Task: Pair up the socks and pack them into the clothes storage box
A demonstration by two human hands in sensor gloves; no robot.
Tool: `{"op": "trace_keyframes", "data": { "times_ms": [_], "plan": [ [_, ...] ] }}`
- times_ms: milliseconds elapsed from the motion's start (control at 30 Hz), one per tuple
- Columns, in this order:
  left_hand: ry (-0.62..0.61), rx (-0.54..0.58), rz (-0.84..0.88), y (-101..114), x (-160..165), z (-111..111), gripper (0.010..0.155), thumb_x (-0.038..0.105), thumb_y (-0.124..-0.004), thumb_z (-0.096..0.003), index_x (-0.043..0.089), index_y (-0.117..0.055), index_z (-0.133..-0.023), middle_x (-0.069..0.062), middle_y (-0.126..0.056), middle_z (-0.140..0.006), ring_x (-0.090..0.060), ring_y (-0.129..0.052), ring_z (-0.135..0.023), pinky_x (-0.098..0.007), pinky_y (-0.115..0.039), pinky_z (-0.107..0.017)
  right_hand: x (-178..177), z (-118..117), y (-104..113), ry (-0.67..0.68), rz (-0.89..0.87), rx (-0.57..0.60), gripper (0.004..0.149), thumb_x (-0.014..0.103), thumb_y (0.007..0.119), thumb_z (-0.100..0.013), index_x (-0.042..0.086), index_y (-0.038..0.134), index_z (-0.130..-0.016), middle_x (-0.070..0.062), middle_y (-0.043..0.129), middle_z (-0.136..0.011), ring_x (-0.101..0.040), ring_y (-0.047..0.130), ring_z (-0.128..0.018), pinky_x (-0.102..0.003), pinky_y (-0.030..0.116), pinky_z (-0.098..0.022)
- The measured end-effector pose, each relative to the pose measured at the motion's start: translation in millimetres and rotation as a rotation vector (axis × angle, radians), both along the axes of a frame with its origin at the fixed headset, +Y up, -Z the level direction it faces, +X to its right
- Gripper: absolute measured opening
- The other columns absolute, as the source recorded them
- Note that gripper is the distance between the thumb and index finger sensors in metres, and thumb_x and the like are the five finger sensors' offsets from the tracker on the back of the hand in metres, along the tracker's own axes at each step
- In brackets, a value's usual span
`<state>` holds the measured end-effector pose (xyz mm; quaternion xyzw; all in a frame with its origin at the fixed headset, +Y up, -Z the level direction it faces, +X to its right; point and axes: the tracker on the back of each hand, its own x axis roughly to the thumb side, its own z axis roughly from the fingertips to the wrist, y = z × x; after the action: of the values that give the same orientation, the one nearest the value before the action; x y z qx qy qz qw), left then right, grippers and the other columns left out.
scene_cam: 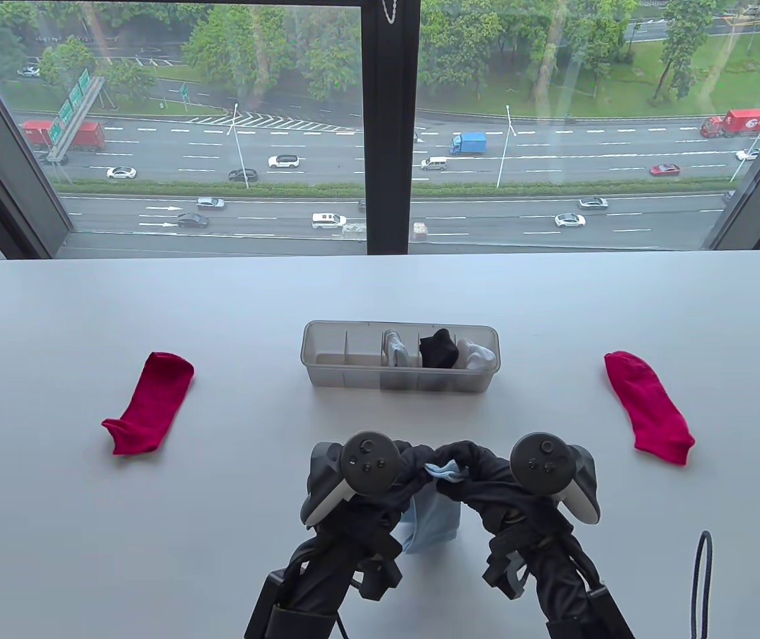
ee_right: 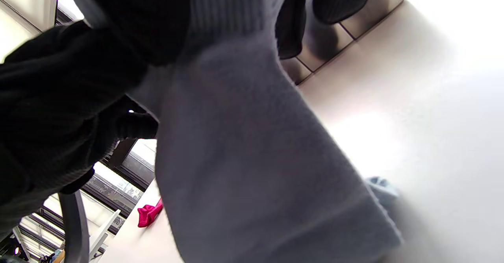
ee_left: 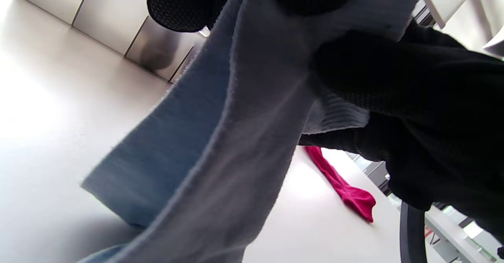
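Fingers (scene_cam: 420,466) of the left hand (scene_cam: 380,476) and those of the right hand (scene_cam: 520,476) meet over the cuff of the blue socks (scene_cam: 430,522), curled in and pinching it from both sides. The socks hang from that grip above the near middle of the tabletop (scene_cam: 154,546); whether it is one sock or two laid together is hard to tell, though the left wrist view shows what looks like two layers (ee_left: 220,145). In the right wrist view the same fabric (ee_right: 252,156) fills the frame below dark gloved fingers (ee_right: 157,26).

Just beyond the hands stands the box (scene_cam: 401,356), clear and split into compartments. The three right-hand ones hold socks: a grey pair (scene_cam: 395,349), a black pair (scene_cam: 438,348) and a white pair (scene_cam: 476,354). The left compartments show nothing inside.

One red sock (scene_cam: 150,403) lies flat well to the left of the box, and another red sock (scene_cam: 649,406) lies well to the right.

A dark cable loop (scene_cam: 703,586) rests near the right front edge.
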<state>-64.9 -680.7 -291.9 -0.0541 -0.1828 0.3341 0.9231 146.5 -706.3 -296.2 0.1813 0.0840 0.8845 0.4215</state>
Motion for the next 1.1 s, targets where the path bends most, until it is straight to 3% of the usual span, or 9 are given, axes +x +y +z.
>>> {"op": "trace_keyframes", "data": {
  "times_ms": [133,333,500,567,767,833,900,1000,1100],
  "plan": [
    [0.037,0.009,0.118,4,-9,0,0.042,0.025,-0.070,-0.0539,0.014,-0.073,-0.094,-0.016,-0.094,-0.077,-0.038,-0.095,-0.068,-0.062,-0.071,-0.062,0,5,12,-0.078,-0.027,0.081,0.056,0.035,0.084,-0.050,0.030,0.059,-0.100,-0.002,0.090,-0.079,-0.026,0.087,-0.079,-0.056,0.062,-0.072],
    [-0.072,-0.099,0.147,6,-13,-4,0.041,0.026,-0.066,-0.0547,0.015,-0.078,-0.092,-0.019,-0.093,-0.085,-0.043,-0.092,-0.075,-0.063,-0.071,-0.062,4,10,36,-0.034,0.157,0.197,0.043,0.043,0.085,-0.048,0.026,0.077,-0.087,-0.009,0.091,-0.088,-0.037,0.088,-0.082,-0.058,0.068,-0.067],
    [-0.311,-0.335,0.459,9,-19,-9,0.042,0.024,-0.063,-0.0549,0.010,-0.077,-0.092,-0.016,-0.098,-0.071,-0.035,-0.100,-0.060,-0.058,-0.079,-0.054,9,15,62,0.098,-0.070,0.125,0.042,0.040,0.087,-0.048,0.019,0.081,-0.084,-0.006,0.102,-0.064,-0.026,0.100,-0.061,-0.051,0.076,-0.061],
    [-0.343,-0.469,0.509,0,-16,-12,0.043,0.024,-0.062,-0.0554,0.007,-0.077,-0.092,-0.017,-0.098,-0.068,-0.035,-0.100,-0.056,-0.058,-0.079,-0.051,9,11,62,0.135,-0.054,-0.023,0.042,0.040,0.086,-0.049,0.016,0.081,-0.083,-0.005,0.103,-0.059,-0.023,0.102,-0.054,-0.049,0.079,-0.058],
    [-0.105,-0.623,0.192,-51,-15,-26,0.043,0.024,-0.062,-0.0554,0.006,-0.076,-0.092,-0.015,-0.100,-0.065,-0.033,-0.102,-0.053,-0.057,-0.081,-0.050,0,-21,-5,0.034,0.130,-0.343,0.042,0.040,0.082,-0.052,0.017,0.078,-0.087,-0.003,0.101,-0.057,-0.021,0.101,-0.052,-0.047,0.078,-0.059],
    [0.015,-0.585,0.141,-65,-17,-29,0.043,0.025,-0.061,-0.0563,0.009,-0.073,-0.094,-0.016,-0.097,-0.070,-0.036,-0.099,-0.059,-0.059,-0.077,-0.053,-5,-27,-27,-0.037,0.148,-0.343,0.043,0.039,0.080,-0.052,0.021,0.074,-0.090,-0.003,0.098,-0.064,-0.022,0.097,-0.061,-0.051,0.069,-0.067],
    [0.115,-0.488,0.071,-75,-17,-29,0.046,0.027,-0.061,-0.0559,0.011,-0.064,-0.100,-0.021,-0.085,-0.090,-0.045,-0.086,-0.078,-0.064,-0.066,-0.064,-9,-27,-45,-0.170,0.240,-0.287,0.051,0.041,0.074,-0.054,0.028,0.059,-0.101,-0.002,0.089,-0.079,-0.026,0.086,-0.078,-0.056,0.056,-0.074],
    [0.128,-0.452,-0.102,-74,-20,-22,0.074,0.039,-0.065,-0.0551,0.029,-0.016,-0.110,-0.013,-0.007,-0.117,-0.043,-0.014,-0.112,-0.070,-0.023,-0.078,-8,-24,-46,-0.176,0.364,-0.157,0.070,0.048,0.068,-0.054,0.033,0.031,-0.112,-0.012,0.053,-0.118,-0.046,0.043,-0.108,-0.067,0.037,-0.075],
    [-0.047,-0.406,-0.067,-65,-8,-17,0.058,0.034,-0.066,-0.0550,0.029,-0.045,-0.109,-0.001,-0.020,-0.121,-0.035,-0.008,-0.113,-0.068,-0.012,-0.078,-1,-21,-33,-0.200,0.345,-0.066,0.068,0.043,0.068,-0.055,0.035,0.031,-0.111,-0.016,0.030,-0.122,-0.048,0.019,-0.107,-0.067,0.030,-0.075]
  ]
}}
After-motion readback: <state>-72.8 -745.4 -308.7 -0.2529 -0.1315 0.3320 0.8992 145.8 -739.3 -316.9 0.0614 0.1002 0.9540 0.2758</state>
